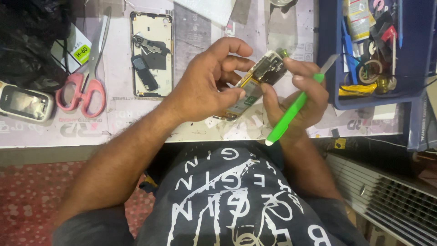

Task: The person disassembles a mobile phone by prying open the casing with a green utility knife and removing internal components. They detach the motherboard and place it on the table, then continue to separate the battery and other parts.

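Note:
My left hand and my right hand together hold a small phone circuit board with metal shields, above the front edge of the work mat. The left thumb and fingers pinch the board's lower end. The right hand grips its upper end and also holds a green-handled tool with a thin flat blade that points up to the right. An opened phone back housing lies flat on the mat, left of my left hand.
Pink-handled scissors lie at the left beside a small grey phone. A blue tray at the right holds several tools and tape rolls. Black cloth sits at the top left. A ribbed grey unit stands lower right.

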Tool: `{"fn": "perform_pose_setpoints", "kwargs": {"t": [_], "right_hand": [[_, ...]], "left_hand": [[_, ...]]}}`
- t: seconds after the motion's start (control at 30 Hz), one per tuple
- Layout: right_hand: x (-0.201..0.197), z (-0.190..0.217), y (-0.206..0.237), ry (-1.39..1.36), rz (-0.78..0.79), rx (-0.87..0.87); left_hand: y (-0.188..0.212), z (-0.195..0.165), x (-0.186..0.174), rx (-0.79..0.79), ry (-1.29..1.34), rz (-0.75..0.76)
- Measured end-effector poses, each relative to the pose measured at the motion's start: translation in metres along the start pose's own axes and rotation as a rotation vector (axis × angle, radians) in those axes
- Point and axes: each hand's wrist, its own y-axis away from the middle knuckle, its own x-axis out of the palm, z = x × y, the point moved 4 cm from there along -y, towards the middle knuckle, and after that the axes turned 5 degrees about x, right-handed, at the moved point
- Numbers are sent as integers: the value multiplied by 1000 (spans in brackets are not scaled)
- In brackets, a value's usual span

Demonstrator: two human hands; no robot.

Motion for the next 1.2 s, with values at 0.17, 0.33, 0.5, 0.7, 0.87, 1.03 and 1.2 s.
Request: {"fn": "perform_pose_setpoints", "kwargs": {"t": [0.17, 0.33, 0.5, 0.7, 0.87, 1.03, 1.2], "right_hand": [[-3, 3, -3, 110, -5, -9], [-6, 4, -2, 240, 20, 22], [-8, 2, -2, 285, 41, 20], [-9, 8, -5, 349, 60, -38], [-9, 9, -8, 373, 72, -130], [-6, 8, -5, 393, 87, -145], [-14, 6, 0, 257, 73, -46]], "left_hand": [[-1, 7, -1, 19, 60, -13], [-3, 9, -1, -17, -29, -46], [-4, 4, 0, 31, -36, -38], [-5, -3, 5, 79, -107, -60], [-2, -7, 7, 152, -183, -41], [0, 6, 3, 61, -124, -82], [0, 14, -2, 67, -3, -103]]}}
